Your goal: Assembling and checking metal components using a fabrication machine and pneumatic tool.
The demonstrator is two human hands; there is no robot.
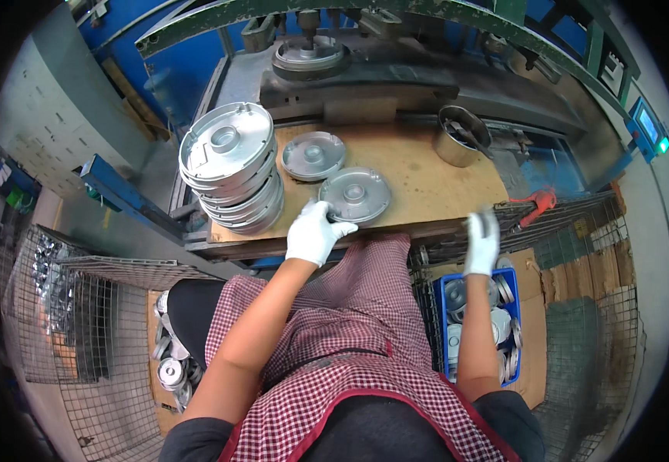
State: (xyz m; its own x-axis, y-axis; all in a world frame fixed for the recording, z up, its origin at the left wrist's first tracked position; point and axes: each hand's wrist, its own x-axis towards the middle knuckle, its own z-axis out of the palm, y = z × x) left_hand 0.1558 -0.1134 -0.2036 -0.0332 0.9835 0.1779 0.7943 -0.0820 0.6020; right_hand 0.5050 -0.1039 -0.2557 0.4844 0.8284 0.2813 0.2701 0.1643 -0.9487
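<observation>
My left hand (315, 235), in a white glove, is at the near-left rim of a round cast-metal disc (371, 195) with a raised hub. Its fingers and thumb grip that rim; part of the grip is hidden. A second metal disc (325, 145) lies flat just behind. To their left rises a tall, slightly uneven stack of similar discs (243, 156). Over at the right, past the table's front edge, my gloved right hand (482, 245) is raised with fingers stretched out and blurred. It holds nothing that I can see, above a blue crate (444, 327) of round metal parts.
A metal pot (457, 148) with dark pieces stands at the right of the wooden tabletop (415, 185). Behind is a machine holding another disc (311, 58). A red-handled tool (536, 206) hangs by the wire cage at right. Wire cages flank me; the left one holds metal parts (172, 373).
</observation>
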